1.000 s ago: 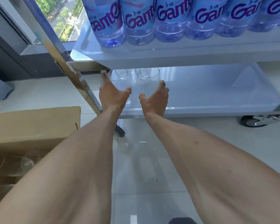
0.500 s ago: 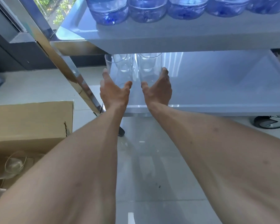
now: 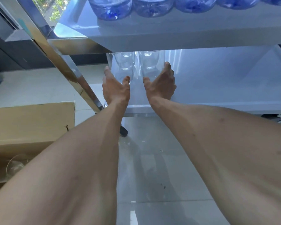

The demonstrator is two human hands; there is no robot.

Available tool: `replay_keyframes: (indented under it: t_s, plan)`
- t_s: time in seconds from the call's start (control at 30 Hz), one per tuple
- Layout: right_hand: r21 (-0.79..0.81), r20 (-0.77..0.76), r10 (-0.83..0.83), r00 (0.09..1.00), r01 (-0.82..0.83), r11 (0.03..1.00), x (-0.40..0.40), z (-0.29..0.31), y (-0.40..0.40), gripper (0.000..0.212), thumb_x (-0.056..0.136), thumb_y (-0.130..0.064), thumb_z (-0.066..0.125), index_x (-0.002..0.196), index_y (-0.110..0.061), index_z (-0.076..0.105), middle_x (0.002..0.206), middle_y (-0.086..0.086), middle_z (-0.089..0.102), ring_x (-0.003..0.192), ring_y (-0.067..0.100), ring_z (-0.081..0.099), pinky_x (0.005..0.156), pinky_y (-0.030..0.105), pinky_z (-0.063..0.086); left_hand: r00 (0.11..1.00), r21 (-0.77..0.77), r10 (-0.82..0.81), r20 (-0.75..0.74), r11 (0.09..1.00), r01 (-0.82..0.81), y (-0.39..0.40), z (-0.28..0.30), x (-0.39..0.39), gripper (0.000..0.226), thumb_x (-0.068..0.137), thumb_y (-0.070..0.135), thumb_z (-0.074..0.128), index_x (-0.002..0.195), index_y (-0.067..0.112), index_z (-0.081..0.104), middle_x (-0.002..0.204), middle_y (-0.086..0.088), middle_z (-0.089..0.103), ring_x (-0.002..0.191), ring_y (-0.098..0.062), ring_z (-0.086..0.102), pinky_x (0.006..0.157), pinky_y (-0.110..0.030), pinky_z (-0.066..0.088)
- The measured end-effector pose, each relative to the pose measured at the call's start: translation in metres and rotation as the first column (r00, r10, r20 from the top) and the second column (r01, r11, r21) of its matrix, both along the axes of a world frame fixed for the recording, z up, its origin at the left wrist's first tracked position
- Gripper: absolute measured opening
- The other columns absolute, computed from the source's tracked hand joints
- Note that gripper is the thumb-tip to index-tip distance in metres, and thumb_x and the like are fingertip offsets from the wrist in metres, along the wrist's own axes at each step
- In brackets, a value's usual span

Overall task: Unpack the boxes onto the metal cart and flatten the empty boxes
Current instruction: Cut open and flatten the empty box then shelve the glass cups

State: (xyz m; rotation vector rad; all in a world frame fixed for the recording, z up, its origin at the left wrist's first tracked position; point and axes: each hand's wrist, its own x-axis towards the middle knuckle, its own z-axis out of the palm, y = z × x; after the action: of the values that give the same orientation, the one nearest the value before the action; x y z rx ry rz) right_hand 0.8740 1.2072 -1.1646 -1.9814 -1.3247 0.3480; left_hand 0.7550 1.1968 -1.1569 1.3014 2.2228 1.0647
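Both hands reach under the top shelf of the cart [image 3: 201, 38]. The left hand [image 3: 116, 90] is spread wide beside one clear glass [image 3: 124, 66]. The right hand [image 3: 161, 85] is spread wide beside another glass [image 3: 150, 64]. Both glasses stand on the lower shelf [image 3: 217, 82]. Water bottles [image 3: 110, 7] sit on top. A cardboard box [image 3: 31, 127] with glasses inside lies open at the left.

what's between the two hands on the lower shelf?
Clear drinking glasses, standing upright in a tight cluster on the cart's lower shelf. The left hand and right hand flank them with straight fingers. Head view shows it.
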Motion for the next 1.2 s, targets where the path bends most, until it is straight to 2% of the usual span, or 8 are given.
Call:
replay_keyframes:
  t_s: [0.17, 0.3, 0.47, 0.6, 0.73, 0.87, 1.1, 1.2]
  plan:
    - [-0.074, 0.052, 0.068, 0.996, -0.064, 0.995, 0.002, 0.007, -0.003, 0.077, 0.08, -0.027, 0.073, 0.143, -0.01, 0.033, 0.127, 0.008, 0.057, 0.116, 0.03, 0.056, 0.093, 0.04, 0.044, 0.997, -0.102, -0.072, -0.002, 0.992, 0.071, -0.01, 0.013, -0.008, 0.071, 0.094, 0.029, 0.064, 0.153, 0.02, 0.026, 0.141, -0.008, 0.055, 0.128, -0.03, 0.052, 0.103, -0.037, 0.043]
    - [-0.145, 0.003, 0.015, 1.0, -0.015, 0.989, -0.002, 0.017, -0.003, 0.052, 0.083, -0.019, 0.067, 0.127, -0.008, 0.043, 0.118, 0.008, 0.061, 0.109, 0.031, 0.059, 0.086, 0.039, 0.046, 0.987, -0.155, -0.152, 0.052, 0.975, 0.159, -0.016, 0.023, -0.012, 0.07, 0.092, 0.017, 0.06, 0.153, 0.022, 0.026, 0.139, -0.008, 0.056, 0.123, -0.031, 0.055, 0.096, -0.035, 0.046]
    - [-0.188, -0.027, -0.002, 1.0, -0.003, 0.982, -0.005, 0.024, -0.004, 0.043, 0.083, -0.011, 0.064, 0.121, -0.007, 0.044, 0.114, 0.009, 0.062, 0.104, 0.031, 0.062, 0.082, 0.036, 0.048, 0.983, -0.114, -0.117, 0.141, 0.984, 0.134, -0.016, 0.023, -0.01, 0.055, 0.097, 0.03, 0.054, 0.148, 0.026, 0.035, 0.136, -0.005, 0.058, 0.124, -0.03, 0.053, 0.094, -0.033, 0.042]
    - [-0.171, -0.051, -0.005, 0.999, -0.004, 0.985, -0.005, 0.022, -0.004, 0.038, 0.084, -0.008, 0.062, 0.118, -0.007, 0.045, 0.111, 0.01, 0.063, 0.099, 0.032, 0.063, 0.07, 0.029, 0.038, 0.984, -0.099, -0.089, 0.152, 0.99, 0.105, -0.019, 0.024, -0.008, 0.052, 0.101, 0.034, 0.049, 0.15, 0.025, 0.035, 0.142, -0.004, 0.056, 0.128, -0.026, 0.052, 0.094, -0.03, 0.039]
    - [-0.168, -0.022, 0.032, 0.999, -0.035, 0.985, -0.004, 0.023, -0.002, 0.038, 0.083, -0.01, 0.064, 0.117, -0.007, 0.046, 0.107, 0.011, 0.064, 0.098, 0.033, 0.063, 0.07, 0.028, 0.037, 0.985, -0.094, -0.079, 0.15, 0.991, 0.094, -0.016, 0.023, -0.008, 0.052, 0.101, 0.031, 0.05, 0.15, 0.024, 0.035, 0.142, -0.004, 0.056, 0.128, -0.026, 0.053, 0.099, -0.032, 0.041]
    - [-0.145, 0.006, 0.073, 0.997, -0.072, 0.987, -0.007, 0.022, -0.002, 0.044, 0.084, -0.013, 0.066, 0.122, -0.006, 0.046, 0.11, 0.012, 0.065, 0.102, 0.033, 0.062, 0.08, 0.033, 0.046, 0.99, -0.112, -0.081, 0.119, 0.989, 0.094, -0.015, 0.018, -0.005, 0.055, 0.1, 0.031, 0.05, 0.152, 0.027, 0.031, 0.143, -0.003, 0.055, 0.127, -0.029, 0.053, 0.101, -0.038, 0.043]
    - [-0.127, 0.006, 0.074, 0.997, -0.073, 0.989, -0.006, 0.019, 0.0, 0.041, 0.083, -0.015, 0.067, 0.118, -0.007, 0.047, 0.109, 0.013, 0.065, 0.112, 0.032, 0.056, 0.083, 0.034, 0.047, 0.996, -0.131, -0.072, 0.058, 0.988, 0.079, -0.014, 0.01, 0.006, 0.062, 0.098, 0.026, 0.05, 0.154, 0.026, 0.024, 0.138, -0.008, 0.057, 0.121, -0.033, 0.055, 0.095, -0.038, 0.044]
    - [-0.139, 0.007, 0.088, 0.996, -0.086, 0.986, -0.005, 0.017, -0.001, 0.05, 0.081, -0.011, 0.066, 0.125, -0.004, 0.044, 0.112, 0.013, 0.063, 0.115, 0.032, 0.052, 0.083, 0.035, 0.047, 0.998, -0.138, -0.058, 0.029, 0.989, 0.061, -0.015, 0.012, 0.011, 0.064, 0.098, 0.023, 0.05, 0.155, 0.021, 0.02, 0.136, -0.011, 0.057, 0.12, -0.034, 0.055, 0.092, -0.037, 0.044]
